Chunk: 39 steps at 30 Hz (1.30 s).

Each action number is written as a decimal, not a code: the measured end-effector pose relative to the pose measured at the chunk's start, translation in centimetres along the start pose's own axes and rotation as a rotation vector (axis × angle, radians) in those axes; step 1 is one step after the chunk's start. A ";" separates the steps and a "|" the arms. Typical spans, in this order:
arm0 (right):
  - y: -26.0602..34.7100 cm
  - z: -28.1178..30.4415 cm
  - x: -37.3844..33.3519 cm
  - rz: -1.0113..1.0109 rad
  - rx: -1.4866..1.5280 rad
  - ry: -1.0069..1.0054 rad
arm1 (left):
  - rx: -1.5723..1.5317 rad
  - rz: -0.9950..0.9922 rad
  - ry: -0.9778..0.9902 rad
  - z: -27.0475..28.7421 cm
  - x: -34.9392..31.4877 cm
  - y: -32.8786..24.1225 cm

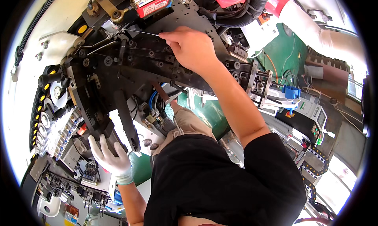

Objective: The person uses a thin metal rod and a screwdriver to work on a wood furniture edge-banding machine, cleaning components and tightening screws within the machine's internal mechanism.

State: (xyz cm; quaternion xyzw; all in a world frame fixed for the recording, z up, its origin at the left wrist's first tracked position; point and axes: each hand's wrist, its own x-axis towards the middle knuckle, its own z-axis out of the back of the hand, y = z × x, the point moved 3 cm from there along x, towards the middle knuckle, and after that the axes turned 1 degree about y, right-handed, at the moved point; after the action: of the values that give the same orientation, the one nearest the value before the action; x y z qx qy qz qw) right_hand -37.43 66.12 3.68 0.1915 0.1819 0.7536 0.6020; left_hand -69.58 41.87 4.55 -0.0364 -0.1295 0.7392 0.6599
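My bare right hand (191, 51) pinches the end of a thin metal rod (142, 32) between thumb and fingers. The rod's far tip reaches a small pale fitting (111, 28) at the machine's upper left. Under this hand lies a long black metal machine frame (149, 55) with several bolts and holes. My left hand (110, 157), in a white glove, has its fingers spread, with the fingertips at the lower end of a dark curved machine part (94, 108). Beside it a flat black bar (126, 121) slants downward. Nothing shows in the left hand's grip.
A red-labelled block (154, 6) and a black corrugated hose (258, 7) sit above my right hand. Rollers and rows of small fittings (65, 133) line the left. A control box with a screen (315, 112) and a cable chain (318, 161) stand at the right.
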 end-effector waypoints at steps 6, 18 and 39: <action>0.4 -1.3 0.1 0.018 -0.044 0.050 | -0.013 -0.004 -0.014 -0.1 -0.1 0.1; 0.6 -1.7 0.8 0.043 -0.091 0.110 | -0.025 -0.011 -0.022 0.0 0.1 -0.1; 0.8 -0.4 1.2 0.155 -0.106 0.092 | -0.022 -0.011 -0.020 -0.1 -0.4 0.2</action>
State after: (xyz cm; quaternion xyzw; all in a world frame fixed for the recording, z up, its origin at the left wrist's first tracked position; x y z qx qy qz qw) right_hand -38.51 67.11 3.82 0.1379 0.1540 0.8144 0.5422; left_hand -69.68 41.47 4.36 -0.0354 -0.1444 0.7345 0.6621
